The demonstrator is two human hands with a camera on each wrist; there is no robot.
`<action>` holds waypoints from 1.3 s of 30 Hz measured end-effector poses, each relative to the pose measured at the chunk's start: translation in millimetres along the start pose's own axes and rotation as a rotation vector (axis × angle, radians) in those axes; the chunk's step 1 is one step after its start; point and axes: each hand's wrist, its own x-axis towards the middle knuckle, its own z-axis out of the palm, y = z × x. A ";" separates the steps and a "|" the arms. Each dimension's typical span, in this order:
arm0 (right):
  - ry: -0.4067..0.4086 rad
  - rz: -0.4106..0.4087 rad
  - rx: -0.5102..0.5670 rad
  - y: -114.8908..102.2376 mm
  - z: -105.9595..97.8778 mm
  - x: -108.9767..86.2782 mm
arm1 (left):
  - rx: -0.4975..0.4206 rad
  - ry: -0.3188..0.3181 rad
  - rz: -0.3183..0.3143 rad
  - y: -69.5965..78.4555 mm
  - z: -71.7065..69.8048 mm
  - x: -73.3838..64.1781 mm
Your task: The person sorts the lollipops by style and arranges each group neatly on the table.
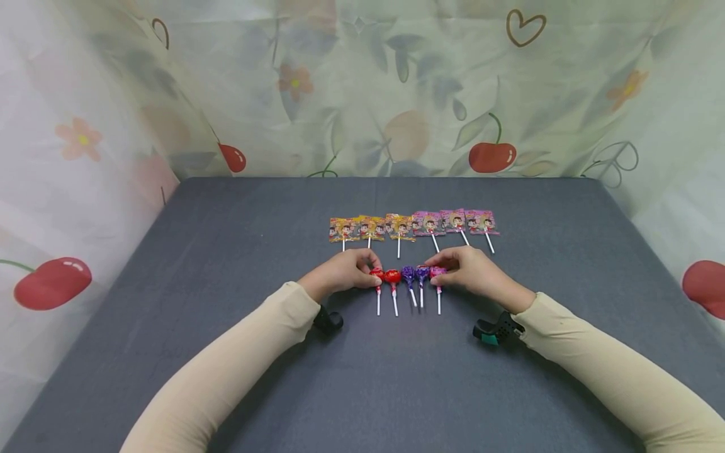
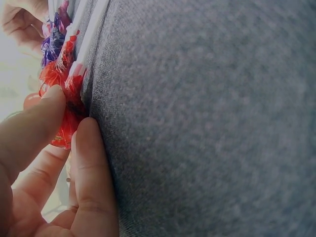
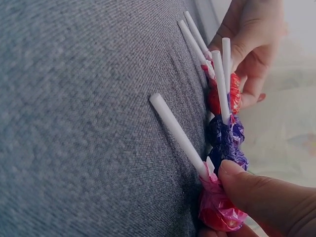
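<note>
My left hand pinches the leftmost red-wrapped lollipop by its head, between thumb and forefinger. Beside it lies a second red lollipop. Two purple lollipops follow in the row, their sticks leaning close together in the head view. At the row's right end, my right hand pinches a pink-wrapped lollipop, its thumb on the wrapper and the other fingers partly hidden. All the white sticks in this row point toward the table's near side.
Behind the row, several flat-packed lollipops lie side by side, with yellow wrappers on the left and pink wrappers on the right. They rest on a dark grey tabletop. Patterned curtains surround the back and sides.
</note>
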 end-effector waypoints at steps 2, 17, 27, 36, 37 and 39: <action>0.002 0.009 0.001 -0.1 -0.4 0.2 | -0.001 0.000 -0.003 0.6 0.1 0.2; -0.002 -0.015 -0.012 2.1 -0.8 0.0 | 0.020 0.012 0.019 -0.3 0.0 1.3; 0.004 -0.021 0.001 2.0 -2.3 -1.9 | -0.008 0.013 0.016 -1.3 -0.8 1.9; -0.030 -0.036 0.045 -1.4 -8.6 -9.8 | -0.150 0.028 0.023 -10.1 -2.9 -1.3; -0.034 -0.037 0.047 -2.9 -10.7 -11.7 | -0.158 0.022 0.020 -10.5 -3.8 -2.6; -0.039 -0.044 0.048 -6.9 -15.3 -16.0 | -0.161 0.010 0.010 -11.4 -6.4 -6.2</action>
